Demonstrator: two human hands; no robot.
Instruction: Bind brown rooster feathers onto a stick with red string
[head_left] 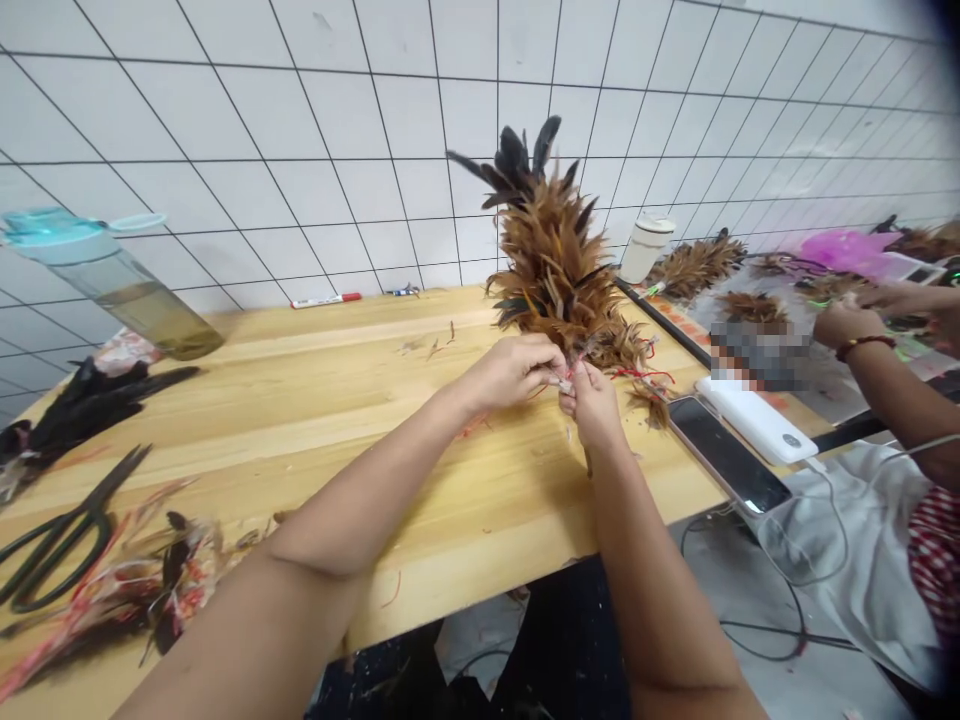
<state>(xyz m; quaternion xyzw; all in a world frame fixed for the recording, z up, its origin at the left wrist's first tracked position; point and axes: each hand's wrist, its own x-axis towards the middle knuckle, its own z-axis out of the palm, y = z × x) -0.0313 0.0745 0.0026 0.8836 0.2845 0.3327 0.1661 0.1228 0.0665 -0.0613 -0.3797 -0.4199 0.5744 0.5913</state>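
Feather plume: a tall bundle of brown and black rooster feathers [555, 260] is held upright over the bench [360, 470]; its long axis is tilted slightly, with the dark tips toward 11 o'clock from the hands; its base is gathered where the hands meet; a thin stem is seen below, toward 6 o'clock.
Right hand: the right hand [592, 400] is placed nearer the stem, which is passed down behind it; the wrist is bent and the forearm is brought in from 6 o'clock.
Left hand: the left hand [514, 372] is set at 9 o'clock from the plume's base; the forearm is angled in from 7 o'clock.
Fingers: the fingers [561, 378] of both hands are pressed together at the plume's base, pinching the quills; strands of red thread [643, 375] are trailed toward 3 o'clock; the exact hold is partly hidden.
Bench items: black feathers [90, 405] are laid at 9 o'clock; dark-handled scissors [64, 535] are placed at 8 o'clock, beside a tangle of feather scraps [135, 590]; a water bottle [112, 285] is seen at 10 o'clock.
Nearby: a phone [727, 455] and a white power bank [754, 420] are placed at 3 o'clock; a co-worker's hands [847, 325] are seen at 2 o'clock among further feather bundles [697, 268].
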